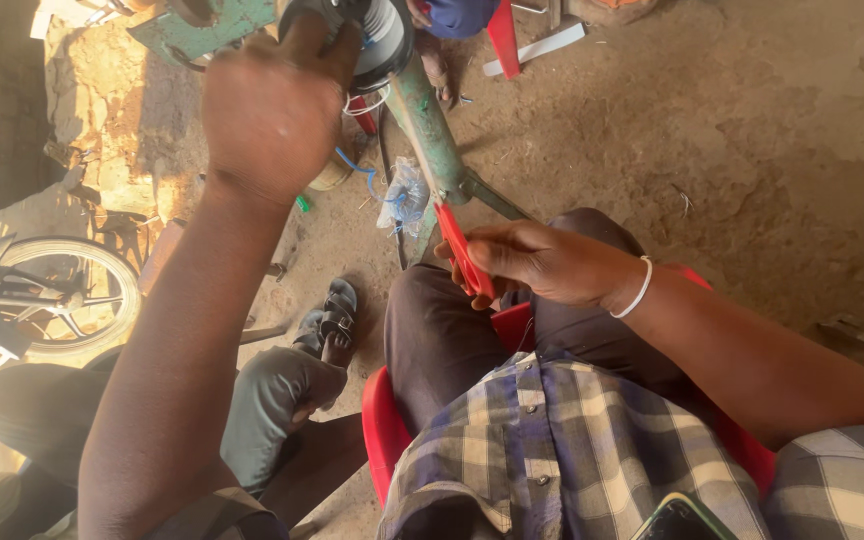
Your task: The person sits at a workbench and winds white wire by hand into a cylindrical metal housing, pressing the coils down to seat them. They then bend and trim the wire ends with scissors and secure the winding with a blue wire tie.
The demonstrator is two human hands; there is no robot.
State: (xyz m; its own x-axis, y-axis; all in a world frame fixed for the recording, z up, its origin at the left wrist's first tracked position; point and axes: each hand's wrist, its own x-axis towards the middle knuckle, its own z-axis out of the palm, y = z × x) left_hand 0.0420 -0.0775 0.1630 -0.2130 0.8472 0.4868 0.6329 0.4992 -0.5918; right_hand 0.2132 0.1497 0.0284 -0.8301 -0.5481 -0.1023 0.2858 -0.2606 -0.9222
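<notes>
**A:** What fills the view?

**B:** A dirt floor (pixel 752 130). The person sits on a red chair (pixel 384 425) in a checked shirt (pixel 562 440). A bicycle wheel (pixel 52 295) stands at far left, and another person's sandalled foot (pixel 337 315) rests near the chair.

**A:** Where are the hands?

**B:** The left hand (pixel 272 115) is raised at top centre, its grip clenched around a dark round part (pixel 377 35) atop a green metal post (pixel 432 135). The post slants down and to the right, toward the knees.

**A:** And the right?

**B:** The right hand (pixel 547 262), with a white bangle (pixel 637 288) at the wrist, pinches a red strip (pixel 464 250). The strip's long axis runs diagonally, upper end pointing up-left at the post's base, lower end under the fingers. It pokes out left of the grip, above the lap.

**A:** Anything smaller?

**B:** A crumpled clear bag (pixel 404 195) beside the post.
</notes>
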